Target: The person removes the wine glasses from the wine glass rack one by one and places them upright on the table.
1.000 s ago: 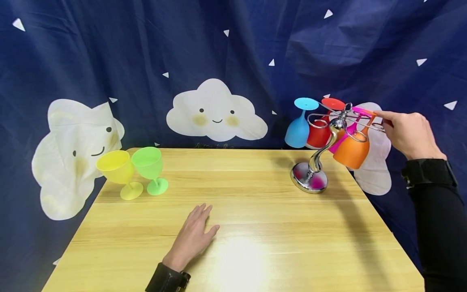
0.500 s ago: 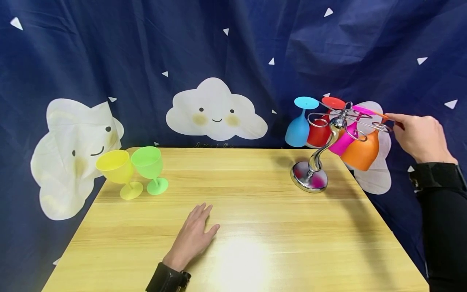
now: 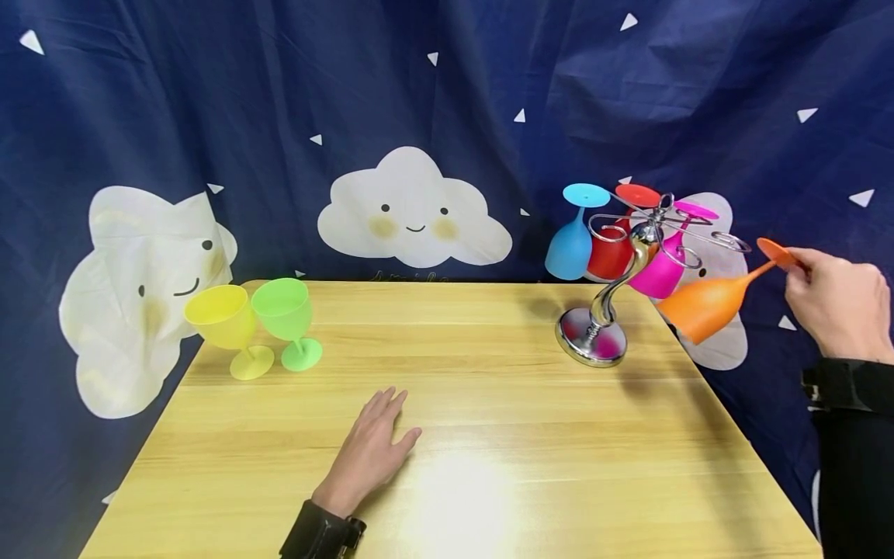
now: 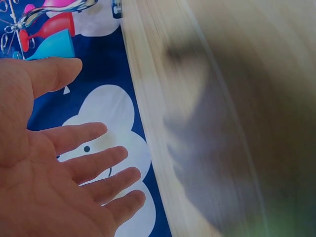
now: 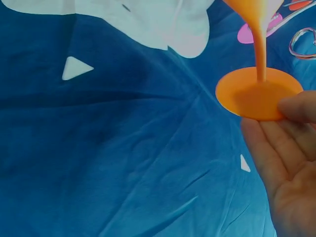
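Note:
My right hand (image 3: 838,299) pinches the round foot of an orange goblet (image 3: 708,304) between thumb and fingers, at the right of the head view. The goblet tilts with its bowl down and to the left, outside the wire loops of a chrome glass rack (image 3: 615,299). Upside down on that rack hang a blue goblet (image 3: 569,250), a red goblet (image 3: 606,256) and a magenta goblet (image 3: 660,272). In the right wrist view the thumb lies on the orange foot (image 5: 247,96). My left hand (image 3: 370,454), fingers spread, is low over the table's front middle and holds nothing.
A yellow goblet (image 3: 226,322) and a green goblet (image 3: 285,314) stand upright at the table's back left. The wooden table (image 3: 447,388) ends close to the rack's right side. Behind it hangs a dark blue curtain (image 3: 419,93) with clouds and triangles.
My right hand has drawn the orange goblet out of its loop, moving right and a little down; the goblet has tipped from hanging to slanted. The left hand stays put.

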`<state>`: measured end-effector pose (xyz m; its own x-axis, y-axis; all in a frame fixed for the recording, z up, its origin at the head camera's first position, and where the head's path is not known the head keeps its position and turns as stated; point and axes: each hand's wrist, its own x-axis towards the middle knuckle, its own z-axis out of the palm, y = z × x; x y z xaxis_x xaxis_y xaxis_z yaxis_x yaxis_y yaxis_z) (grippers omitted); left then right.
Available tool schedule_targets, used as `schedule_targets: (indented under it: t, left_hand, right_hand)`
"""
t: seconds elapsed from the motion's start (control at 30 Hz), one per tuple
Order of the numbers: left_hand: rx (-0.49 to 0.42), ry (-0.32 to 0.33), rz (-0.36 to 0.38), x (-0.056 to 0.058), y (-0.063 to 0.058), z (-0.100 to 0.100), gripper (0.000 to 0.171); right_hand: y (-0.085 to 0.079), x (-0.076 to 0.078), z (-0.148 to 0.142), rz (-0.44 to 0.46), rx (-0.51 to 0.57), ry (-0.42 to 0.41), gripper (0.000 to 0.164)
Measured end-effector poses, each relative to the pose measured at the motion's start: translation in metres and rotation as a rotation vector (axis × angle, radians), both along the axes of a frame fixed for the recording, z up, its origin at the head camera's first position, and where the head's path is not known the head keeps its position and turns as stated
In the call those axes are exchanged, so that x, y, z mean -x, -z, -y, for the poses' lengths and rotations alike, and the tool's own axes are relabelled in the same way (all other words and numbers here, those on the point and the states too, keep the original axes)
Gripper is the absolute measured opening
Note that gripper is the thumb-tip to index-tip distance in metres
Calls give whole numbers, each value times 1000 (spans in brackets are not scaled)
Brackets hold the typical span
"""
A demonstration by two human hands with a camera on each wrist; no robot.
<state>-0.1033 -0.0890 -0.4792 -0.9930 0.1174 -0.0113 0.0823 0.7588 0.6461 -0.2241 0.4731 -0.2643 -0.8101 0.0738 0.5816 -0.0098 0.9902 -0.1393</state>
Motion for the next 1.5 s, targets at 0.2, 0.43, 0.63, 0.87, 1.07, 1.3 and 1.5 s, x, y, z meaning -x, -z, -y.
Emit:
schedule_targets:
  t: [0.2, 0.43, 0.63, 0.87, 1.07, 1.3, 1.5]
  left_hand:
    - [-7, -2, 0, -1, 0, 0, 70]
    - [-18, -1, -2, -2, -1, -1, 69]
    - [-21, -2, -1, 0, -2, 0, 70]
    - [-30, -7, 3, -1, -3, -1, 72]
    - [-89, -14, 5, 0, -5, -3, 74]
    - [-188, -29, -20, 4, -7, -6, 74]
    - [-248, -33, -59, 6, -7, -11, 71]
  right_hand:
    - [20, -11, 0, 63, 89, 19, 29]
    - [48, -20, 4, 132, 164, 7, 37]
    - [78, -26, 17, 171, 221, -99, 37]
    - [116, -29, 51, 274, 327, -166, 37]
    - [146, -29, 92, 409, 642, -267, 40]
    - [170, -29, 140, 518, 1077, -354, 44]
    - [179, -31, 179, 549, 1232, -396, 43]
